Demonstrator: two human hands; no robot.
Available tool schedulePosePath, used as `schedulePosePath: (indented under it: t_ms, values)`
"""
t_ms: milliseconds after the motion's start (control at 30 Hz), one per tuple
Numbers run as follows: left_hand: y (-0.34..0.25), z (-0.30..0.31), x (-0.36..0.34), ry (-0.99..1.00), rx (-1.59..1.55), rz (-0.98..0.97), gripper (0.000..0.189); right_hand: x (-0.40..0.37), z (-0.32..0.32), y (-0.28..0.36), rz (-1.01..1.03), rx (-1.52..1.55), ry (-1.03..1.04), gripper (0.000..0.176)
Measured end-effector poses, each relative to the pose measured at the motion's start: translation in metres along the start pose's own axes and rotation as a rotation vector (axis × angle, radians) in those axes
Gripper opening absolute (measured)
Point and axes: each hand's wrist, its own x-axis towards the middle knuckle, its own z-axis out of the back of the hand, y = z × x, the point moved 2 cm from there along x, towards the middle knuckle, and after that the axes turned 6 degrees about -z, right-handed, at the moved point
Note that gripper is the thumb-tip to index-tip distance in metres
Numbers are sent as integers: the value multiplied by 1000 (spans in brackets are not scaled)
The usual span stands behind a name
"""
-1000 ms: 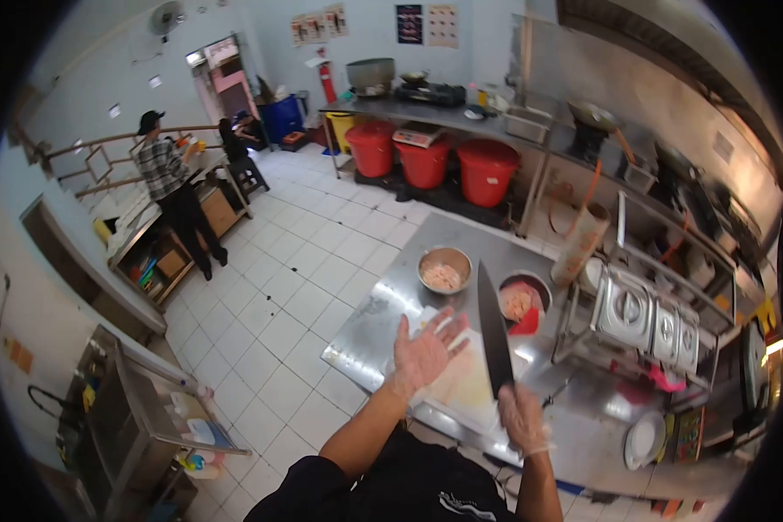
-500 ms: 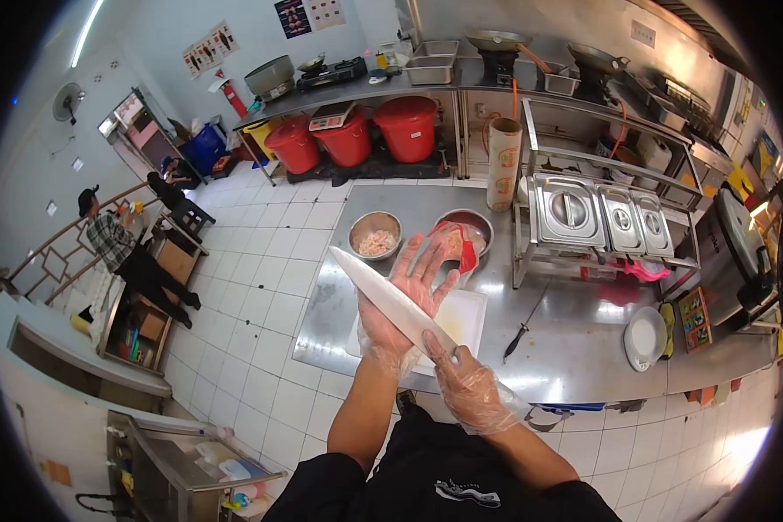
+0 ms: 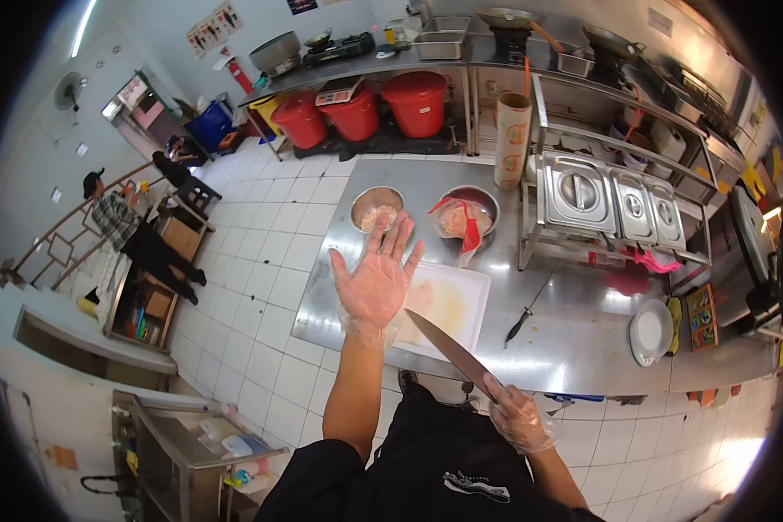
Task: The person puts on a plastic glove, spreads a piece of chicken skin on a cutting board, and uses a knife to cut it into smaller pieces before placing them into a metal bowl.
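1. The left hand [image 3: 375, 280] is opened wide, with the fingers well apart and the palm turned up to the camera. It wears a clear glove and holds nothing.
2. The right hand [image 3: 519, 415], also in a clear glove, is clamped on the handle of a knife [image 3: 451, 350].
3. This knife is in front of the person, across the near edge of the table [image 3: 574, 357]. Its blade slants to the left, and the tip is just beside the wrist of the left hand; I cannot tell if they touch.
4. A white board [image 3: 454, 300] lies by the near edge of the table, with yellowish stains on it. The left hand covers one part of it.
5. Near the far left corner of the table stands a metal bowl [image 3: 376, 196] with pale pieces inside. To its right, by the far edge, a second bowl [image 3: 489, 207] contains a pale mass and a red item [image 3: 471, 228].
6. A thin rod with black handle [image 3: 519, 324] lies between the board and a white plate [image 3: 651, 332], which is near the near edge, further right.
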Motion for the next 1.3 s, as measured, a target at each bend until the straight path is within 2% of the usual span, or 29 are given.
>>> schedulePosePath:
  t_ms: [133, 167, 267, 300, 367, 400, 433, 467, 533, 567, 667, 800, 867, 933, 967, 1000, 1033, 1067, 1100, 1200, 1233, 1300]
  values:
    - [-22, 26, -3, -55, -43, -42, 100, -15, 7, -28, -129, 60, 108, 57]
    - [-25, 31, -6, -81, -54, -51, 98, -9, 7, -33, -100, 105, 17, 42]
    - [-14, 39, -10, -33, -50, 8, 95, 20, 27, -20, -569, 405, 325, 30]
    - [-3, 36, -12, -43, -59, 54, 94, 39, 47, 11, -580, 707, 275, 37]
    - [23, 30, -18, 58, -139, 190, 94, 63, 52, 29, -422, 982, 324, 45]
    - [34, 19, -22, 47, -155, 241, 94, 75, 52, 36, -339, 1116, 350, 49]
    - [44, 5, -27, 34, -172, 292, 95, 90, 50, 43, -207, 1118, 415, 57]
    - [53, -2, -30, 21, -191, 344, 95, 99, 41, 44, -245, 1084, 482, 56]
    - [62, -4, -26, 219, -136, 368, 101, 118, 12, 41, -316, 1006, 610, 56]
    - [61, -8, -29, 202, -26, 367, 108, 123, -1, 49, -440, 1001, 643, 58]
    - [45, -3, -27, 186, -98, 396, 110, 128, -45, 43, -434, 1048, 714, 56]
    - [30, 23, -29, 115, -100, 325, 107, 126, -66, 51, -535, 1107, 747, 57]
    - [15, 39, -26, 56, -31, 292, 105, 122, -68, 47, -585, 1087, 765, 51]
    - [-7, 65, -15, -42, -96, 253, 99, 127, -48, 53, -534, 1039, 702, 48]
    - [-26, 73, -14, -121, -23, 214, 92, 132, -34, 57, -469, 1023, 620, 42]
    - [-42, 95, -9, -124, 277, 106, 83, 137, -19, 62, -400, 997, 538, 37]
    - [-61, 128, -6, -56, 280, 65, 61, 141, -7, 63, -378, 968, 445, 34]
    - [-80, 145, -10, -168, 488, -9, 51, 143, 0, 64, -354, 934, 361, 31]
    - [-93, 158, -9, -267, 705, -93, 41, 147, 0, 67, -273, 849, 149, 27]
    - [-111, 155, -2, -466, 1000, -61, 30, 162, -11, 58, -341, 536, 71, 22]
    - [-110, 160, -2, -471, 1034, -31, 30, 155, -36, 35, -411, 376, 98, 16]
    - [-112, 169, 0, -483, 1105, 20, 29, 150, -68, 15, -366, 20, 122, 15]
